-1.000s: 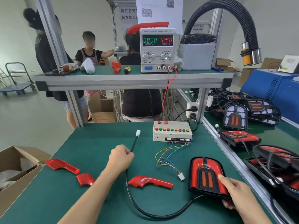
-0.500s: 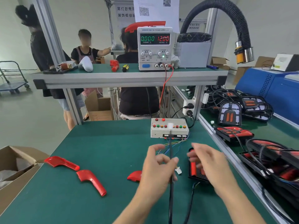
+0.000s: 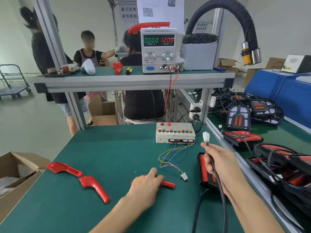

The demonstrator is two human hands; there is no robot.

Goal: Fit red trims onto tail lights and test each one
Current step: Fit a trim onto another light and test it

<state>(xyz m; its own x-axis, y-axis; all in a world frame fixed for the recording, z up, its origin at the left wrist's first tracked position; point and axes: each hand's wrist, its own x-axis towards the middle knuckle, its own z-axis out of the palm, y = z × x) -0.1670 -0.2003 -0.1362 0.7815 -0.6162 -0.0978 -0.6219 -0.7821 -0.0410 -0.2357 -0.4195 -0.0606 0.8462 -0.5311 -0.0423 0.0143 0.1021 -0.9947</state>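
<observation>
**A:** What did the head camera give you at that moment?

**B:** I saw the right hand (image 3: 218,160) raised over the tail light (image 3: 206,175), fingers curled round the black cable (image 3: 218,187), with the white plug (image 3: 206,137) sticking up above the knuckles. The light itself lay flat on the green table (image 3: 101,148) near its right edge, mostly hidden behind that hand.

**A:** And the left?

**B:** The left hand (image 3: 146,184) lay palm down on a red trim (image 3: 166,183). The fingers bent over it, but I could not tell whether they gripped it or only rested there. Only the trim's right end showed.

**A:** Other trims?

**B:** Two more (image 3: 64,169) (image 3: 94,187) lay loose toward the table's left side, nearly end to end.

**A:** The test gear?

**B:** The button box (image 3: 175,134) sat at the back of the table, its thin coloured wires (image 3: 170,157) trailing to a small connector (image 3: 184,176) lying between the two hands. On the shelf above, the supply (image 3: 159,49) read 0.000 and 12.00.
</observation>
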